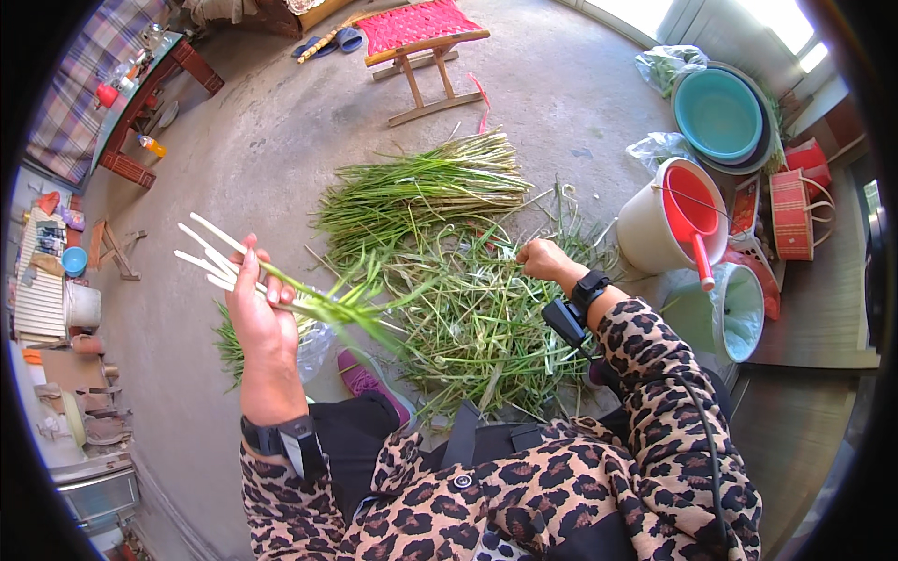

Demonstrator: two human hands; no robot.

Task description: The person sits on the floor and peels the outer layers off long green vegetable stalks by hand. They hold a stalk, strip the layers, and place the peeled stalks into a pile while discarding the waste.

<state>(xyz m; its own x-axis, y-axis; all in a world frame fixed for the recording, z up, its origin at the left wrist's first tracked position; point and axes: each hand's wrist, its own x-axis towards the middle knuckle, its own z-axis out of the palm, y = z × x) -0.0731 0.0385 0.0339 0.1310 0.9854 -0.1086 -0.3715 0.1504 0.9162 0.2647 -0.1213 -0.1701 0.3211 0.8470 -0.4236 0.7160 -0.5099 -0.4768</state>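
Note:
My left hand [263,301] is raised on the left, closed around several green stalks [309,301] with smooth white ends that point up and left; their leafy ends look blurred. On the right, my right hand [544,259] is curled above a loose heap of green leaves and trimmings [484,329] on the floor; whether it holds anything is hidden. Beyond the heap lies a bundle of long green stalks [428,186], pale ends to the right. Behind my left wrist, a smaller pile of stalks [228,343] rests by a clear plastic bag [316,350].
A white bucket [635,224] holding a red dipper [691,207], a pale green bin [691,308] with a liner and a teal basin [719,112] stand at the right. A red woven folding stool [421,31] is ahead. My pink shoe [368,382] is beside the heap.

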